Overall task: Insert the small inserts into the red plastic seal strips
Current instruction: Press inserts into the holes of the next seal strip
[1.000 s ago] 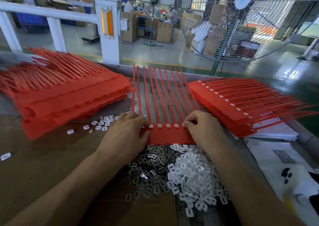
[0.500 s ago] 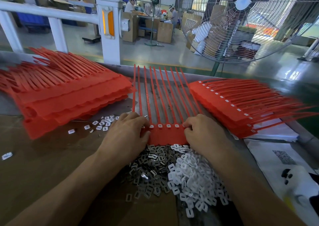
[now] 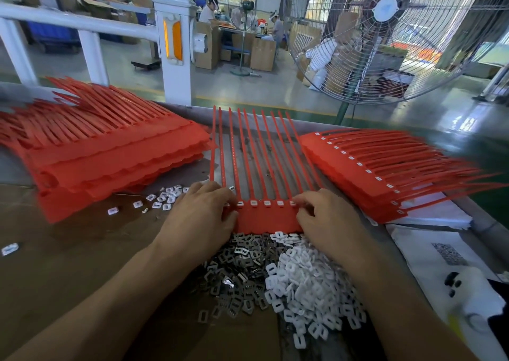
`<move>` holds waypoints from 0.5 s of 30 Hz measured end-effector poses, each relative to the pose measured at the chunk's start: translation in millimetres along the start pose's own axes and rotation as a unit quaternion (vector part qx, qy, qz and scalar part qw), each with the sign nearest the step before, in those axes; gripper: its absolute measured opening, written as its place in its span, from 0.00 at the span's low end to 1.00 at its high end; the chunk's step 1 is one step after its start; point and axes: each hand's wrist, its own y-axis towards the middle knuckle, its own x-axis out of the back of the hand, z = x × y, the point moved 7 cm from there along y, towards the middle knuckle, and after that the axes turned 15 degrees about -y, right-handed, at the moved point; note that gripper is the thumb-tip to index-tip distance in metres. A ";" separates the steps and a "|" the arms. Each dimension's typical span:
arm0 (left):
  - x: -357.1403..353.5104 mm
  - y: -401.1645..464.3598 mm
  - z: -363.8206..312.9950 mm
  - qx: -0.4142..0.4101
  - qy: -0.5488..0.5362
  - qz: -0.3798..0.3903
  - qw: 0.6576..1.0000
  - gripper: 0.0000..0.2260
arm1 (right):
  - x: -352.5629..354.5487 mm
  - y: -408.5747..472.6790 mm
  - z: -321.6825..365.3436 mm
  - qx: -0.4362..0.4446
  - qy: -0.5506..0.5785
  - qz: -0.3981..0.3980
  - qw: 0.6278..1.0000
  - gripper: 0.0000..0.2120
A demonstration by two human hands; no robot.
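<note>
A red comb of seal strips (image 3: 265,218) lies flat in front of me, tails pointing away, with white inserts (image 3: 266,203) seated along its head row. My left hand (image 3: 199,218) lies over the comb's left end, fingers curled down onto it. My right hand (image 3: 327,223) covers the right end, its fingertips pressing at the rightmost sockets. Whether either hand pinches an insert is hidden. Just below the comb lie a heap of metal inserts (image 3: 238,275) and a heap of white plastic inserts (image 3: 305,286).
A thick stack of red combs (image 3: 104,156) sits at the left, and a stack with white inserts fitted (image 3: 385,167) at the right on white paper. Loose white inserts (image 3: 162,199) lie left of my hand. A big floor fan (image 3: 385,38) stands beyond the table.
My right hand slid slightly left along the head row. My left hand stayed pressed on the comb's left end.
</note>
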 end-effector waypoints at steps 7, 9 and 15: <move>-0.2 0.2 0.6 -0.003 0.001 0.000 1.000 0.11 | 1.1 3.5 -1.0 -0.002 0.006 -0.024 1.000 0.13; -0.2 -0.1 0.5 -0.004 0.001 -0.001 1.000 0.11 | 0.7 3.6 -1.8 -0.002 0.006 -0.025 1.000 0.13; -0.6 0.3 0.4 0.001 0.005 0.006 1.000 0.12 | 1.0 3.3 -2.0 0.000 0.003 -0.034 0.999 0.12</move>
